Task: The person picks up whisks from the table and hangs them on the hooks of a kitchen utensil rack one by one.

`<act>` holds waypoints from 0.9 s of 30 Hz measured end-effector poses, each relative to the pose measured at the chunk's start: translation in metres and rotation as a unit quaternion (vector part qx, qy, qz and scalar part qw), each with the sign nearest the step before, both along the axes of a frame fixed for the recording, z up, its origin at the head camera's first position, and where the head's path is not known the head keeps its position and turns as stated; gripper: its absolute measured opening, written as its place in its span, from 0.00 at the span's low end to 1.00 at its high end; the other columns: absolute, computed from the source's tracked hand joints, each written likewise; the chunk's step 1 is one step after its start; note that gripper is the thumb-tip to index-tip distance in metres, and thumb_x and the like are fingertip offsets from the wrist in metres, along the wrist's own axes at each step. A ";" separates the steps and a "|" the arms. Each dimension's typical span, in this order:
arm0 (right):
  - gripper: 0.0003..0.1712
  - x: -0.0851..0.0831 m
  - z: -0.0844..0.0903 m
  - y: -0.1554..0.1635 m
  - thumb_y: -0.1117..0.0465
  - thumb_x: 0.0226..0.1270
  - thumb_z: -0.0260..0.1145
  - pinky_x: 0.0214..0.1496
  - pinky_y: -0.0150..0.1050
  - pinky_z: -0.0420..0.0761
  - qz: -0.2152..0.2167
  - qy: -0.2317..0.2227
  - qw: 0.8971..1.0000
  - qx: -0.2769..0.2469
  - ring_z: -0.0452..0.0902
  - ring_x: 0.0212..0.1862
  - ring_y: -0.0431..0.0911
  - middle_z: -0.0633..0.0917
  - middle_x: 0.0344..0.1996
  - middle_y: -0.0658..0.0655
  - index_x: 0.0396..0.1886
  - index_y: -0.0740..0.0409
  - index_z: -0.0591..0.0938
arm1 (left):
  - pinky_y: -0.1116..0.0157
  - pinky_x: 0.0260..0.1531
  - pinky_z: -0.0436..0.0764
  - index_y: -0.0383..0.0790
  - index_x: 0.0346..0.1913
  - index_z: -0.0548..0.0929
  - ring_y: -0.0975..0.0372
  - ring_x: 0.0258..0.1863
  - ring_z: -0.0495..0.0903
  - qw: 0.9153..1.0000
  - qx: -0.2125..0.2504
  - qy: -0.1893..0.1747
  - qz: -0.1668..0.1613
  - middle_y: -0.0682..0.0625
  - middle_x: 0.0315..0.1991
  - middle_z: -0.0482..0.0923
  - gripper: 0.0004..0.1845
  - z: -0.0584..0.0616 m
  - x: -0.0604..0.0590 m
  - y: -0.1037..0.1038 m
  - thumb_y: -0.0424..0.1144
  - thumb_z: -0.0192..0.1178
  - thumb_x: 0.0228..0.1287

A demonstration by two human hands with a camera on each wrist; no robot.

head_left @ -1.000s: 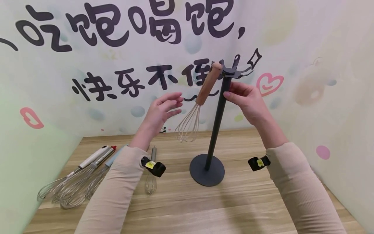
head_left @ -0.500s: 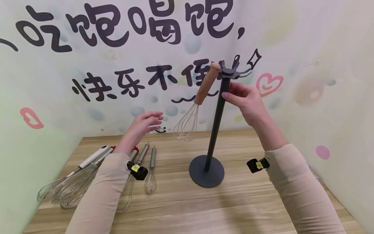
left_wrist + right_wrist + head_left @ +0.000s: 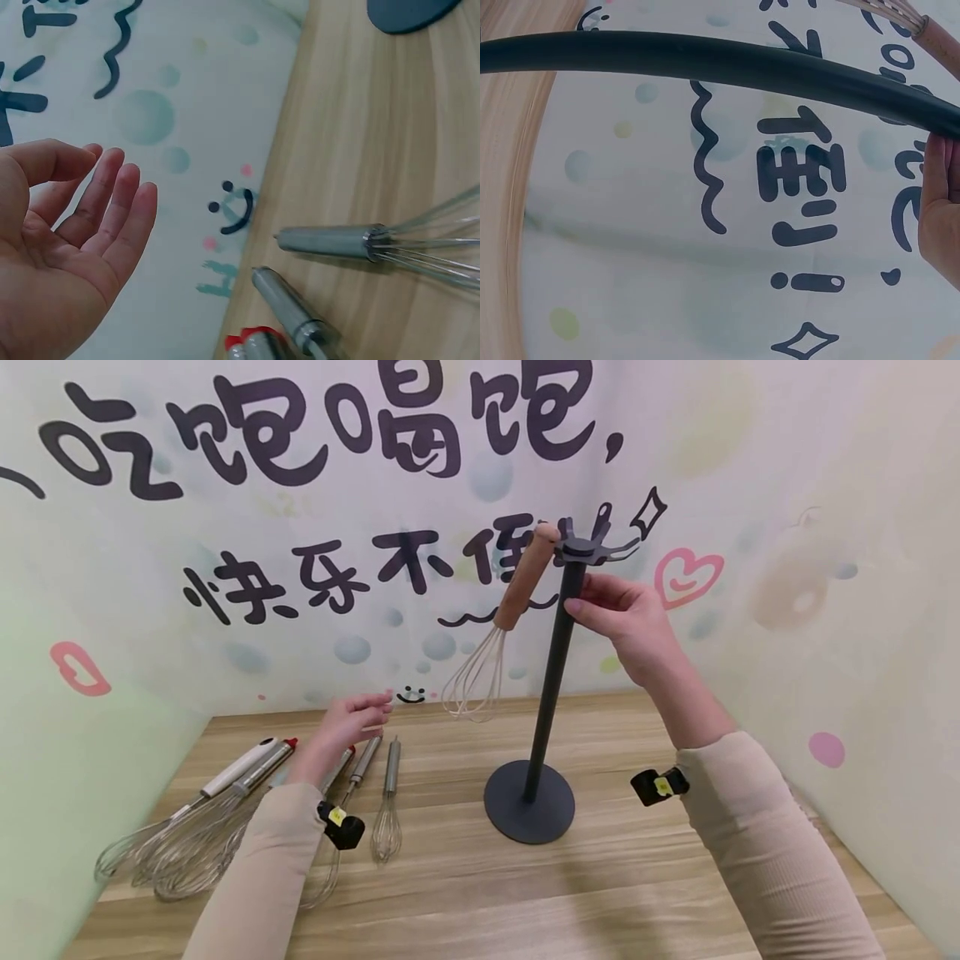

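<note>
Lowered and shifted leftward since the earlier frames, the left hand (image 3: 341,731) is now well apart from the wooden-handled whisk (image 3: 521,585) in the head view. Its fingers are extended and loosely together, gripping nothing. Nearby, below it, lie the handles of several loose whisks on the table (image 3: 450,893), including a small steel whisk (image 3: 392,768). The wooden-handled whisk hangs tilted at the left side of the hooks (image 3: 581,550) on top of the dark stand (image 3: 555,672), its position little altered; the exact catch point is too small to confirm. The right hand (image 3: 630,618) pinches the pole just beneath the hooks, as before. Judgement: this whisk appears hung without the left hand's support, while the others lie unhung. The left wrist view confirms a bare palm, fingers gently bent, two steel handles well apart from it. The right wrist view shows the right hand's fingers against the pole; their full grip is cut off there.
</note>
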State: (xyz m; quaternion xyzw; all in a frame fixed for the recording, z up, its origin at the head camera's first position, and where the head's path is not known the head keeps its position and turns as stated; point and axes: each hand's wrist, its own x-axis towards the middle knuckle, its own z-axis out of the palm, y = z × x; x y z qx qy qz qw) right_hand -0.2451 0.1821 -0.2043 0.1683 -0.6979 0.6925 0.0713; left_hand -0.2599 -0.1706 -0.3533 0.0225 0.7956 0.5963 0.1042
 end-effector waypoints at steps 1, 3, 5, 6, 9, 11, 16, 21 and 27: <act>0.15 0.000 0.000 0.000 0.68 0.59 0.68 0.47 0.25 0.81 -0.001 -0.002 1.000 0.000 0.79 0.40 0.40 0.85 0.33 0.47 0.47 0.57 0.85 | 0.60 0.63 0.75 0.30 0.69 0.62 0.60 0.55 0.75 1.000 -0.002 -0.002 0.002 0.33 0.68 0.64 0.25 -0.004 0.000 -0.001 0.32 0.44 0.72; 0.15 0.000 -0.001 0.001 0.68 0.60 0.67 0.47 0.25 0.81 -0.005 -0.006 1.000 0.000 0.79 0.40 0.40 0.85 0.33 0.47 0.47 0.57 0.85 | 0.63 0.60 0.77 0.29 0.69 0.63 0.65 0.51 0.76 1.000 -0.008 -0.005 0.008 0.32 0.67 0.65 0.25 -0.012 0.000 -0.001 0.32 0.45 0.71; 0.15 -0.001 -0.001 0.001 0.68 0.60 0.67 0.47 0.24 0.81 -0.008 -0.010 1.000 -0.001 0.79 0.40 0.39 0.85 0.33 0.46 0.48 0.57 0.85 | 0.63 0.59 0.77 0.29 0.68 0.63 0.60 0.52 0.78 1.000 -0.014 -0.009 0.012 0.32 0.67 0.65 0.25 -0.019 0.001 0.000 0.32 0.45 0.70; 0.15 -0.001 -0.001 0.002 0.68 0.60 0.67 0.47 0.24 0.81 -0.009 -0.011 1.000 0.000 0.79 0.40 0.39 0.85 0.33 0.46 0.48 0.57 0.85 | 0.61 0.60 0.77 0.29 0.68 0.63 0.56 0.53 0.78 1.000 -0.017 -0.011 0.013 0.32 0.66 0.65 0.25 -0.022 0.002 0.000 0.31 0.45 0.70; 0.16 -0.001 -0.002 0.003 0.67 0.60 0.67 0.47 0.24 0.81 -0.010 -0.012 1.000 0.002 0.80 0.40 0.39 0.85 0.34 0.46 0.49 0.57 0.84 | 0.55 0.63 0.74 0.28 0.68 0.63 0.45 0.62 0.71 0.999 -0.024 -0.014 0.018 0.31 0.66 0.65 0.24 -0.031 0.005 0.003 0.30 0.45 0.71; 0.16 -0.001 -0.002 0.003 0.67 0.61 0.67 0.47 0.24 0.81 -0.010 -0.012 1.000 0.002 0.80 0.40 0.40 0.85 0.34 0.46 0.50 0.57 0.84 | 0.53 0.62 0.74 0.28 0.68 0.63 0.43 0.65 0.68 0.999 -0.032 -0.015 0.018 0.31 0.66 0.65 0.24 -0.037 0.005 0.005 0.30 0.45 0.71; 0.15 0.000 -0.001 0.002 0.68 0.61 0.66 0.47 0.24 0.81 -0.004 -0.007 1.000 -0.008 0.80 0.40 0.39 0.85 0.33 0.46 0.48 0.56 0.85 | 0.54 0.61 0.74 0.29 0.68 0.64 0.44 0.65 0.68 0.998 -0.056 -0.007 0.015 0.32 0.66 0.66 0.25 -0.048 0.002 0.009 0.28 0.47 0.69; 0.12 0.001 0.000 0.001 0.68 0.62 0.66 0.48 0.25 0.81 0.009 -0.004 1.000 -0.010 0.80 0.40 0.39 0.85 0.33 0.45 0.43 0.51 0.86 | 0.59 0.57 0.77 0.28 0.65 0.68 0.43 0.63 0.70 0.997 -0.078 0.011 0.027 0.32 0.64 0.69 0.26 -0.063 0.002 0.010 0.23 0.49 0.63; 0.12 0.002 0.000 0.000 0.67 0.62 0.66 0.48 0.24 0.81 0.009 -0.006 1.000 -0.009 0.80 0.40 0.39 0.85 0.33 0.45 0.42 0.49 0.87 | 0.58 0.55 0.78 0.29 0.65 0.69 0.42 0.63 0.71 0.995 -0.096 0.011 0.036 0.32 0.65 0.68 0.29 -0.076 0.004 0.010 0.19 0.51 0.58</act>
